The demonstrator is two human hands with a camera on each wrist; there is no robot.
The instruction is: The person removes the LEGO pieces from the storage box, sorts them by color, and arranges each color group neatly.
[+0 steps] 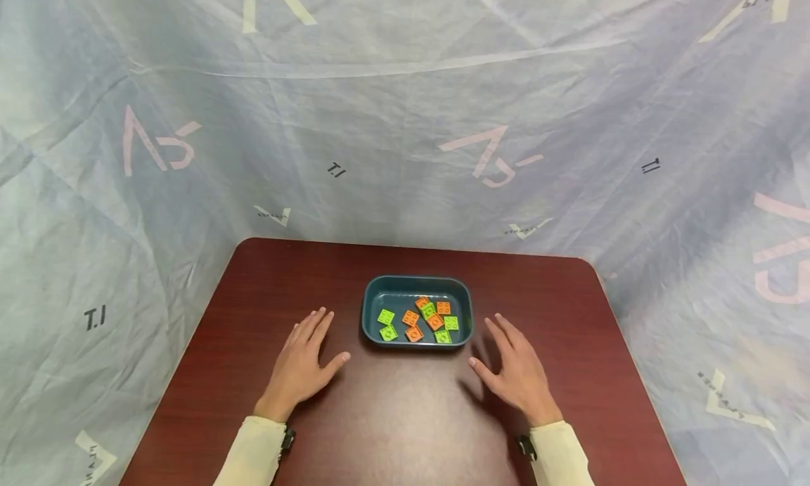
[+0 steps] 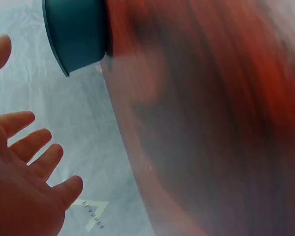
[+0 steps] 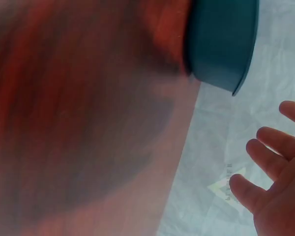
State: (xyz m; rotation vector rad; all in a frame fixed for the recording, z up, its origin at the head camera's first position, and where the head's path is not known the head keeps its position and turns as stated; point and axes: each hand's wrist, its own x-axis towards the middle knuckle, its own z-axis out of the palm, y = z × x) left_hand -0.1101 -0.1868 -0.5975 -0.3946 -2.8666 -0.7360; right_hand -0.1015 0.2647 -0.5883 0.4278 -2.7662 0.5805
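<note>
On the far half of the dark red table [image 1: 405,416], roughly midway between left and right, sits a dark teal tray [image 1: 405,296] with rounded corners and a raised rim. In it lie small square bricks, green bricks [image 1: 386,317] and orange bricks [image 1: 410,318], five of each colour. Some show their studs, while others lie with the hollow underside up. On the right side of the tray they crowd together, a green one lying between two orange ones in a slanting row; on the left side they are looser, with two green ones near the left wall.

The left hand [image 1: 300,366] is to the near left of the tray, apart from it, fingers extended and thumb spread towards the right. The right hand [image 1: 520,373] mirrors it on the near right, also clear of the tray, its thumb pointing towards the far left. Neither holds anything (whether they touch the table, I cannot tell). Shadows fall beside both hands.

Pale sleeves [image 1: 249,454] reach to the wrists, each with a dark wrist device [image 1: 287,440] on its inner side. Beyond the table's far edge, and along its left and right, hangs a creased pale grey-blue sheet [image 1: 380,120] printed with letters and marks.
</note>
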